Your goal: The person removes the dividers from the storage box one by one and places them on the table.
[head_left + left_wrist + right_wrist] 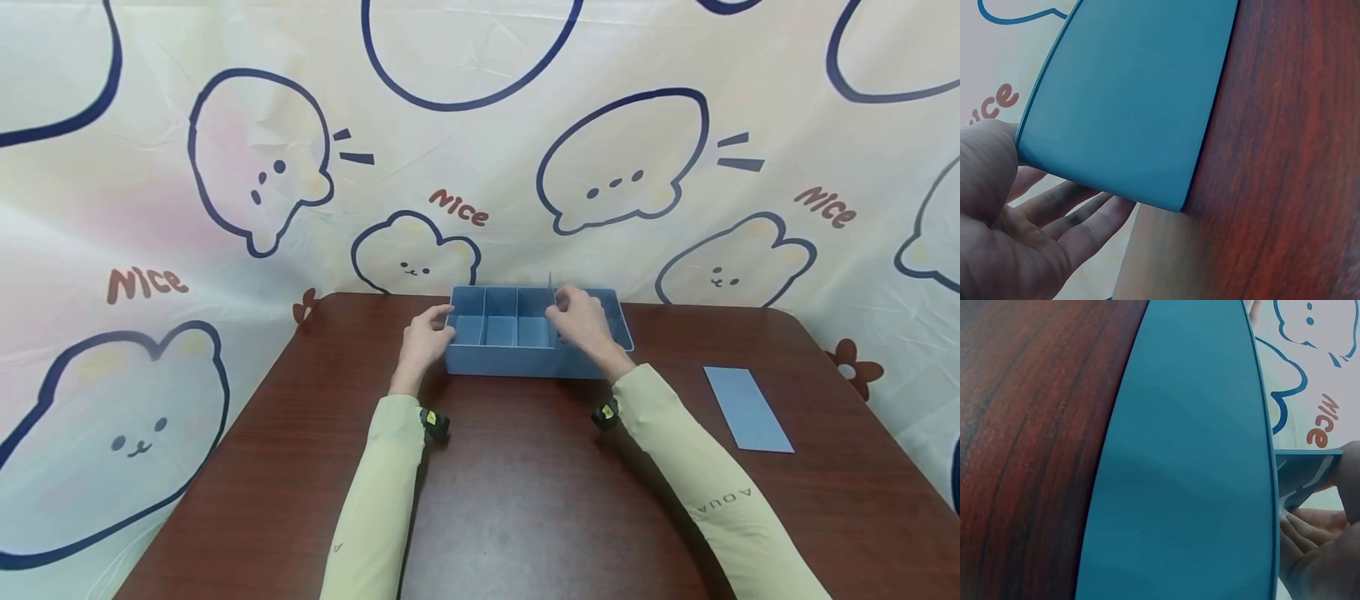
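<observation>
A long blue divided box (525, 362) stands near the table's far edge, with several compartments showing from above. My right hand (581, 321) is over its right half and pinches a thin blue divider panel (1307, 472), which sticks up above the rim. Pale streaks show on the panel in the right wrist view. At the box's left end is my left hand (426, 340), its thumb by the rim. In the left wrist view its fingers (1094, 234) stretch loosely along the end wall, partly hidden by the box. The panel's lower edge is hidden from the head view.
A flat blue rectangular panel (748, 410) lies on the brown table (495, 500) to the right of the box. Behind the table hangs a pale curtain (517, 167) with cartoon outlines, close to the box's back side.
</observation>
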`<state>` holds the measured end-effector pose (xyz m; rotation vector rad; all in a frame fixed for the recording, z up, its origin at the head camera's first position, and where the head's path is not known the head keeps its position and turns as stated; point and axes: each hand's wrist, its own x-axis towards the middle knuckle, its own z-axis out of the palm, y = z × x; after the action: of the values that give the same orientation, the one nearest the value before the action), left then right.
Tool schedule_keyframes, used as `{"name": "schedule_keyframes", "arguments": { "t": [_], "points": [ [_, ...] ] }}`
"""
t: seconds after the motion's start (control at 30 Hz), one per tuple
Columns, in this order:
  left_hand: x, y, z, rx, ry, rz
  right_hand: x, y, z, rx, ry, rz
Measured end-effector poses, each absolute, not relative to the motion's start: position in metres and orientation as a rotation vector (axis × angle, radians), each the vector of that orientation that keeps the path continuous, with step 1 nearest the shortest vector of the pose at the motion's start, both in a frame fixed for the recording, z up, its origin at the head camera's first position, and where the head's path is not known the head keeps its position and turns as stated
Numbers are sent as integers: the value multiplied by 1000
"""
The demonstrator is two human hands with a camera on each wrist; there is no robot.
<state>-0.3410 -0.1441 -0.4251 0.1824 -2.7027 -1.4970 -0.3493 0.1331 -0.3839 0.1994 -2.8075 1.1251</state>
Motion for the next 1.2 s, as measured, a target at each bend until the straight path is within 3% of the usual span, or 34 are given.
{"name": "schedule_keyframes", "arguments": {
  "t": [1.2],
  "points": [
    [-340, -143, -422, 204, -2704, -1526, -348, 136, -363, 262, -2793, 1157]
  ]
}}
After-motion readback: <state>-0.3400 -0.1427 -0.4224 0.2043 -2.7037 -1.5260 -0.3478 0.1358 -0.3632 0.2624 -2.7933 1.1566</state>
